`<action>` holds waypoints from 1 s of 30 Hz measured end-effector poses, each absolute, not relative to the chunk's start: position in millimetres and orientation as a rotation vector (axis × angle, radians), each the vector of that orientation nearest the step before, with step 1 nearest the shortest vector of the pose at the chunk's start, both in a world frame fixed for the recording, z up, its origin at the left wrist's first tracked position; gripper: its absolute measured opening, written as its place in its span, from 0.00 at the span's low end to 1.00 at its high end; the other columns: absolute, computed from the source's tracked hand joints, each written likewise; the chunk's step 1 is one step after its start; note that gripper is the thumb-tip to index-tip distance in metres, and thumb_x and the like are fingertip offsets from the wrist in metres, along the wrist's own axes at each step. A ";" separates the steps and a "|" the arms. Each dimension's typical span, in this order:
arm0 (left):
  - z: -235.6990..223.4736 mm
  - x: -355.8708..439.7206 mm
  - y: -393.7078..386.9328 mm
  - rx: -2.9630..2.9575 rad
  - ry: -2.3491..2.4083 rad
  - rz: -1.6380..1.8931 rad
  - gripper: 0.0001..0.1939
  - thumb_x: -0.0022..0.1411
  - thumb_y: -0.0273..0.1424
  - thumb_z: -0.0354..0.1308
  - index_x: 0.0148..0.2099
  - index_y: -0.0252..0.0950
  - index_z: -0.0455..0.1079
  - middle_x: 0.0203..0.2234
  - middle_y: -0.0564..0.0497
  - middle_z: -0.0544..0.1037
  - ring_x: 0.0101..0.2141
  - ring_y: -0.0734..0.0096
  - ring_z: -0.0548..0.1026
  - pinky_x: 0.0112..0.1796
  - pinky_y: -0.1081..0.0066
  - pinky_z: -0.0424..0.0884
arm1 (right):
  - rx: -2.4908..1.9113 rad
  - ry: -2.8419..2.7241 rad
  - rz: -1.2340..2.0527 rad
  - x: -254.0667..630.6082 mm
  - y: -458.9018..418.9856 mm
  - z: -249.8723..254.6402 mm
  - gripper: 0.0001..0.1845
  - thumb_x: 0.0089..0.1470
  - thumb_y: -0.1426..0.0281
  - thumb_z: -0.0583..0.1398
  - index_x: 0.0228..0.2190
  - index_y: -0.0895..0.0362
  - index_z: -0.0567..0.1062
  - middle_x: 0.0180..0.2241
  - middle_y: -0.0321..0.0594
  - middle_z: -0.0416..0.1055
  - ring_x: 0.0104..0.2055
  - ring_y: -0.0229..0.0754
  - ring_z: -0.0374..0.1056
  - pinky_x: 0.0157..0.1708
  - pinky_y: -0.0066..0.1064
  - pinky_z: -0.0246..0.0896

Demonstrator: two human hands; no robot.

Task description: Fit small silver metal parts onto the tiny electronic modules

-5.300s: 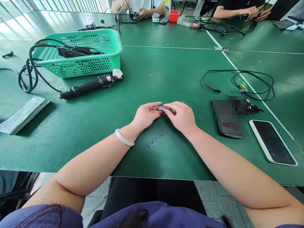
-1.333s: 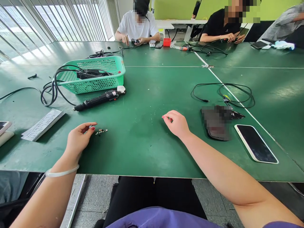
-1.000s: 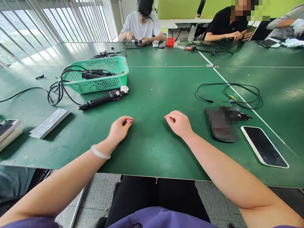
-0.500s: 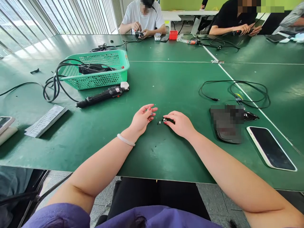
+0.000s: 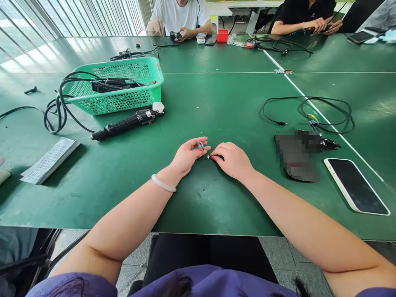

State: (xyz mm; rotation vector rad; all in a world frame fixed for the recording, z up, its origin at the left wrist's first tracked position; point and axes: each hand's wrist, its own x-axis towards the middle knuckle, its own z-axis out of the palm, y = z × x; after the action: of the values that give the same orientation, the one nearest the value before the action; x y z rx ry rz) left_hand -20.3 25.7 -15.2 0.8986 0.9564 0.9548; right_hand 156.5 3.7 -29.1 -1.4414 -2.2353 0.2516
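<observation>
My left hand (image 5: 187, 156) is palm up, with a small blue-grey metallic part (image 5: 201, 146) resting in its bent fingers. Right beside it, my right hand (image 5: 232, 160) leans on the tabletop, thumb and index finger closed at a tiny white piece (image 5: 208, 157). Something dark shows under the curled right fingers; whether it is an object or shadow I cannot tell. Tiny black bits lie next to the white piece, too small to name.
A green basket (image 5: 117, 97) of cables and a black electric screwdriver (image 5: 128, 125) lie left, near folded paper (image 5: 51, 161). To the right are a coiled cable (image 5: 349, 119), a partly blurred black object (image 5: 300, 175) and a phone (image 5: 357, 185). Two people work across the table.
The small metallic part, earlier at my right fingertips, now lies in my left fingers. My right fingertips have moved slightly left and down to the tiny white piece. The view has shifted slightly.
</observation>
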 end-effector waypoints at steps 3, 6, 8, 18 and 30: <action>-15.4 -20.1 24.5 0.950 0.915 0.951 0.20 0.51 0.16 0.59 0.47 0.33 0.72 0.48 0.45 0.75 0.45 0.68 0.77 0.55 0.60 0.66 | -1.440 -2.147 0.305 156.6 1.8 -26.3 0.09 0.57 0.70 0.58 0.30 0.54 0.79 0.32 0.40 0.77 0.37 0.45 0.68 0.39 0.39 0.63; -15.1 -18.3 21.7 1.010 0.860 0.934 0.20 0.50 0.17 0.60 0.48 0.33 0.72 0.50 0.43 0.74 0.47 0.65 0.77 0.56 0.58 0.65 | -1.424 -1.844 0.552 157.7 -0.1 -23.0 0.09 0.55 0.64 0.60 0.29 0.53 0.79 0.31 0.39 0.77 0.32 0.42 0.70 0.35 0.37 0.64; -15.1 -15.3 19.1 1.038 0.845 0.922 0.20 0.50 0.17 0.61 0.47 0.33 0.73 0.49 0.43 0.75 0.46 0.66 0.77 0.56 0.58 0.64 | -1.366 -1.614 0.789 157.4 -0.1 -21.8 0.13 0.52 0.58 0.61 0.30 0.55 0.79 0.30 0.39 0.78 0.29 0.40 0.70 0.32 0.35 0.65; -13.1 -3.3 10.7 1.072 0.800 0.908 0.21 0.51 0.18 0.61 0.49 0.32 0.72 0.44 0.45 0.78 0.44 0.69 0.76 0.55 0.60 0.66 | -1.349 -1.340 0.895 151.4 1.0 -25.6 0.16 0.47 0.56 0.64 0.26 0.56 0.77 0.23 0.37 0.72 0.24 0.36 0.62 0.24 0.30 0.58; -14.6 -4.1 9.3 1.287 0.882 0.907 0.19 0.57 0.23 0.59 0.51 0.32 0.72 0.44 0.44 0.79 0.43 0.67 0.78 0.52 0.61 0.69 | -1.417 -1.557 0.605 150.7 -4.9 -19.1 0.13 0.51 0.59 0.62 0.23 0.55 0.74 0.26 0.36 0.70 0.26 0.36 0.61 0.29 0.32 0.58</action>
State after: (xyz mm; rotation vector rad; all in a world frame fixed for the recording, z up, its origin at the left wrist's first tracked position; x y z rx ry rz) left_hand -4.1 9.3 -14.6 1.2875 0.8818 0.9066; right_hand 150.7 -4.9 -19.1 -1.4167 -1.5566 0.6050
